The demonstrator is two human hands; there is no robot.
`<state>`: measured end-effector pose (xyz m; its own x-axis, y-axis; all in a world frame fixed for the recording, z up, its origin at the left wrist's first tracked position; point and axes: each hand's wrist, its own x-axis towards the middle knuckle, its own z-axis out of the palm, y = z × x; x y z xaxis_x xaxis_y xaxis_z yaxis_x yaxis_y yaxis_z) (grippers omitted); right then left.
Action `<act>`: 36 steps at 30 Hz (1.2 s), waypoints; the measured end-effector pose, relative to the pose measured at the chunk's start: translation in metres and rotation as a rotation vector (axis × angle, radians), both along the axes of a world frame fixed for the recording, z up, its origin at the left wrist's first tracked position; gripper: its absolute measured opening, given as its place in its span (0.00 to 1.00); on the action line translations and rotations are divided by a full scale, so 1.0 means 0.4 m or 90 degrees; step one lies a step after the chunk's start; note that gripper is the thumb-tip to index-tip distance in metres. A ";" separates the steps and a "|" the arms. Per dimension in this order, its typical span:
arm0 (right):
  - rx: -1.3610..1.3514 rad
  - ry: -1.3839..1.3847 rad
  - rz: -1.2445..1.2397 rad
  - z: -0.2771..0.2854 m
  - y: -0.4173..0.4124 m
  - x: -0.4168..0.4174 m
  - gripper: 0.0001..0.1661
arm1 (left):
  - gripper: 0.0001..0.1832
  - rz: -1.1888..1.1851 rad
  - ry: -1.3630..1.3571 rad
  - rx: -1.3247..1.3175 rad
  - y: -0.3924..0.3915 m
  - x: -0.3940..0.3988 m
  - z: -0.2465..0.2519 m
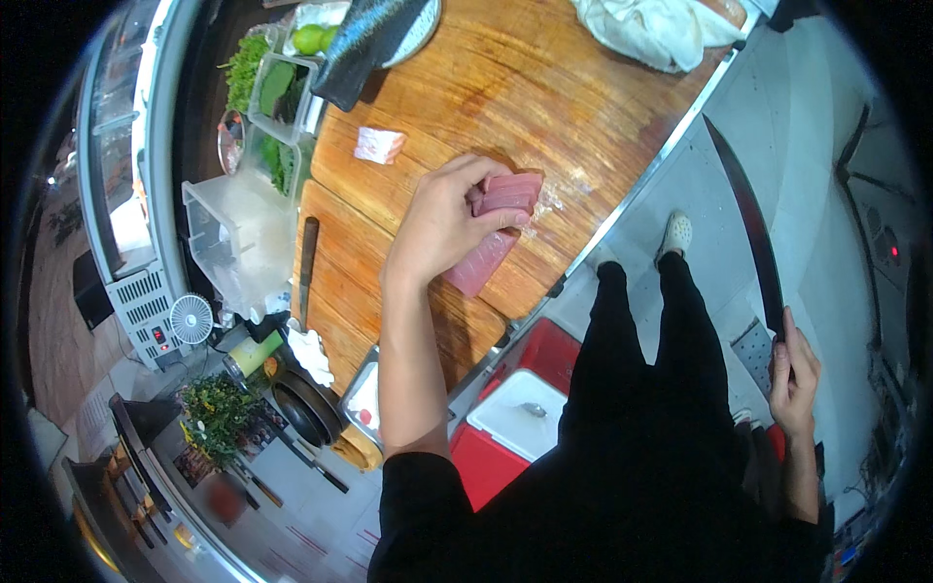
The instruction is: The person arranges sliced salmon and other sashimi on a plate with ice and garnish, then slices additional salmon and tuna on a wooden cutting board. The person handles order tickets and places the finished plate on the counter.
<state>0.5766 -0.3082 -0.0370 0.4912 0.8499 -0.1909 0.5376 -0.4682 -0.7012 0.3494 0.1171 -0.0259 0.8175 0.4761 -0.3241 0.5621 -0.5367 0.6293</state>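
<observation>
My left hand (444, 211) is closed around several sliced pieces of pink raw fish (514, 193), likely tuna, with the thumb along the near side. Below the wrist, a larger block of the same pink fish (481, 264) lies on the wooden cutting board (452, 80), partly covered by the hand. Out to the right, away from the board, my right hand (794, 379) grips the handle of a long slicing knife (751, 211). Its blade points up and leftward over the floor. A small piece of pale pink fish (380, 145) rests on the board beyond my left hand.
A second knife (309, 270) lies at the board's left edge beside clear plastic containers (240, 233), some with green leaves. A dark dish (364, 55) and a white cloth (649, 33) sit at the far side. Below the counter stands a red-and-white cooler (521, 412).
</observation>
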 end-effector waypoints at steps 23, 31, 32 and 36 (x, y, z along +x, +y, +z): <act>0.141 -0.157 -0.045 -0.049 0.417 0.158 0.26 | 0.14 0.222 -0.139 0.173 -0.460 0.018 0.130; 0.041 -0.163 0.114 -0.078 0.312 0.259 0.26 | 0.14 0.425 -0.074 0.088 -0.844 -0.043 0.055; 0.185 -0.149 0.132 -0.085 0.286 0.297 0.24 | 0.15 0.423 -0.074 0.113 -0.851 -0.050 0.066; 0.144 0.179 0.133 -0.072 0.306 0.385 0.21 | 0.16 0.483 -0.056 0.142 -0.813 -0.019 0.124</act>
